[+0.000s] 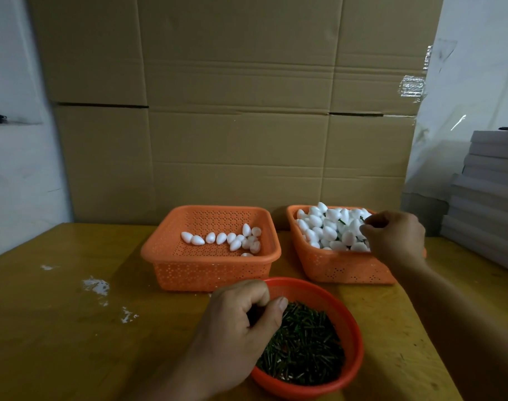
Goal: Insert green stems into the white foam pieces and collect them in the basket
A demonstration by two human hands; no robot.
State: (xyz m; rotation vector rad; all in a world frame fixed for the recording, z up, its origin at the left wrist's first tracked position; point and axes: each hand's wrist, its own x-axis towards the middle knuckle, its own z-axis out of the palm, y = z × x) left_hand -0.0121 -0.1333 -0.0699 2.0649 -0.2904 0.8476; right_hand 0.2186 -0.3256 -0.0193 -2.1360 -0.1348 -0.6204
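Green stems (304, 345) fill round bowl (354, 322) near table's front edge

Both hands curl, left (241, 319) near, right (393, 237) outstretched.

A yellow-brown wooden tabletop (58, 328), marked with white smears (97, 286), meets a wall of stacked cardboard boxes (235, 125). White walls (12, 175) flank the boxes. Grey flat boxes (490, 195) are piled at the right. The light is dim.
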